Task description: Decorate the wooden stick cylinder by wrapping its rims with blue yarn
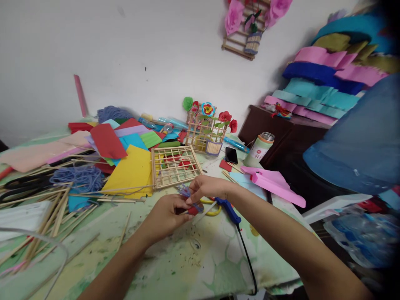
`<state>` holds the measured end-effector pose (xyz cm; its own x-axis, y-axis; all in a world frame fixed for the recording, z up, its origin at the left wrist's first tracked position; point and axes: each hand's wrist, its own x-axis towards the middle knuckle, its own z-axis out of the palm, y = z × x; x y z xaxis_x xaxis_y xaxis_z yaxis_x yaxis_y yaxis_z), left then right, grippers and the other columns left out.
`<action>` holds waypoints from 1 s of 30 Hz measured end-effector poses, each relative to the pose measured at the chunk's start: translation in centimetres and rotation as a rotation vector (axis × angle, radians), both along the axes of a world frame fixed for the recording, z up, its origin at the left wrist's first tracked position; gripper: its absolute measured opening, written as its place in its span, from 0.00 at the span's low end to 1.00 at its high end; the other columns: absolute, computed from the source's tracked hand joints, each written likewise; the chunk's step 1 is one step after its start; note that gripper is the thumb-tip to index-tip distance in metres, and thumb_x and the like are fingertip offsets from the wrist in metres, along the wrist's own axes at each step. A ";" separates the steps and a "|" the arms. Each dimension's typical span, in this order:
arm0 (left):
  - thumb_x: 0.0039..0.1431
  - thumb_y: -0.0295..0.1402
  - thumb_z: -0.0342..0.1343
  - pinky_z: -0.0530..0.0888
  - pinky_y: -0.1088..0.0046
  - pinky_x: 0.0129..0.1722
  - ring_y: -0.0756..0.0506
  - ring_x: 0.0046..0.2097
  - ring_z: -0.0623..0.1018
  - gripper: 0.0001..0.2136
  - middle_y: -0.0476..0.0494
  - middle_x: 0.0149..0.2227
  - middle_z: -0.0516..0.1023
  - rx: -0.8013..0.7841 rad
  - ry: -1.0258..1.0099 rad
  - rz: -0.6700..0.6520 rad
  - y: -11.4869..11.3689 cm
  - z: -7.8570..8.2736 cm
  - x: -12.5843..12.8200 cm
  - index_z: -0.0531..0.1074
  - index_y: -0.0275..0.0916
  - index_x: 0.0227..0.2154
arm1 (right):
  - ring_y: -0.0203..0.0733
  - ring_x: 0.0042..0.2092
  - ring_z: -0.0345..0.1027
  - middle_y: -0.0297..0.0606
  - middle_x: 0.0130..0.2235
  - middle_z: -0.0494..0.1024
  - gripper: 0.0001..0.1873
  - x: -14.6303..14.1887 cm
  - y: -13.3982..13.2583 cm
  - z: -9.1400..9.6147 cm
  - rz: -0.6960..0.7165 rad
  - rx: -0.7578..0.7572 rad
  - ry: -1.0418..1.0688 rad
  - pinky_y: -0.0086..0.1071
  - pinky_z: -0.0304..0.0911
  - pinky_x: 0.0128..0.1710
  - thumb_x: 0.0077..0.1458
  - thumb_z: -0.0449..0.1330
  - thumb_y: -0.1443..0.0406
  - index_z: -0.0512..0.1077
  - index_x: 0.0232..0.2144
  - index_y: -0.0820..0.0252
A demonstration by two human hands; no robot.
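Observation:
Over the middle of the table, my left hand point(167, 214) is closed on a small bundle point(184, 191) with purple-blue cord about it and a bit of red near the fingertips. My fingers hide most of the bundle. My right hand point(204, 188) pinches at the same bundle from above, its fingertips meeting those of the left. Just right of the hands lies a blue glue gun point(230, 210) with a black lead, beside a yellow handle point(214, 211) that looks like scissors. Behind the hands rests a small wooden stick lattice point(159, 177).
Coloured paper sheets point(136, 166), purple-blue cord point(78, 180) and thin wooden sticks point(61, 208) crowd the left. Further back stand a lattice with paper flowers point(200, 127), a phone point(231, 155) and a jar point(259, 150). Pink paper point(278, 185) lies right; crepe rolls point(328, 79) are stacked behind.

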<state>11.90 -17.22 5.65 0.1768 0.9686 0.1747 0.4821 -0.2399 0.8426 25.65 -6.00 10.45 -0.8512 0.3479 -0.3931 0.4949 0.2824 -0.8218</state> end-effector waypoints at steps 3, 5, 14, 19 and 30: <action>0.48 0.32 0.58 0.68 0.77 0.29 0.48 0.30 0.74 0.05 0.47 0.28 0.78 0.104 0.035 0.027 0.0 0.0 0.0 0.79 0.41 0.28 | 0.29 0.20 0.59 0.28 0.15 0.65 0.11 0.1 -0.1 -0.6 -0.081 -0.191 0.053 0.24 0.56 0.23 0.38 0.61 0.64 0.65 0.16 0.65; 0.48 0.31 0.58 0.69 0.76 0.31 0.48 0.31 0.75 0.06 0.47 0.29 0.79 0.174 0.073 0.019 0.0 -0.1 0.0 0.79 0.43 0.30 | 0.29 0.19 0.58 0.28 0.15 0.65 0.10 0.2 -0.2 -1.0 -0.136 -0.235 0.061 0.24 0.56 0.22 0.36 0.61 0.65 0.64 0.15 0.65; 0.51 0.26 0.56 0.73 0.72 0.33 0.47 0.33 0.76 0.07 0.45 0.30 0.79 0.509 0.262 0.087 0.3 -1.7 0.4 0.77 0.42 0.31 | 0.31 0.24 0.62 0.29 0.19 0.68 0.04 0.8 -0.8 -1.9 -0.242 0.151 -0.005 0.24 0.56 0.25 0.40 0.60 0.67 0.70 0.22 0.64; 0.55 0.27 0.52 0.73 0.71 0.32 0.47 0.33 0.76 0.07 0.42 0.30 0.77 0.761 0.346 0.072 0.6 -2.3 0.7 0.75 0.39 0.33 | 0.33 0.25 0.59 0.29 0.17 0.64 0.11 1.1 -1.1 -1.3 -0.256 0.518 -0.139 0.26 0.50 0.25 0.38 0.63 0.60 0.69 0.17 0.62; 0.56 0.22 0.49 0.75 0.67 0.36 0.45 0.36 0.75 0.08 0.39 0.30 0.77 1.045 0.567 0.106 0.1 -2.4 1.2 0.73 0.33 0.34 | 0.40 0.38 0.61 0.33 0.28 0.72 0.09 1.9 -2.0 -2.6 -0.394 0.857 0.076 0.32 0.50 0.39 0.35 0.68 0.58 0.76 0.22 0.55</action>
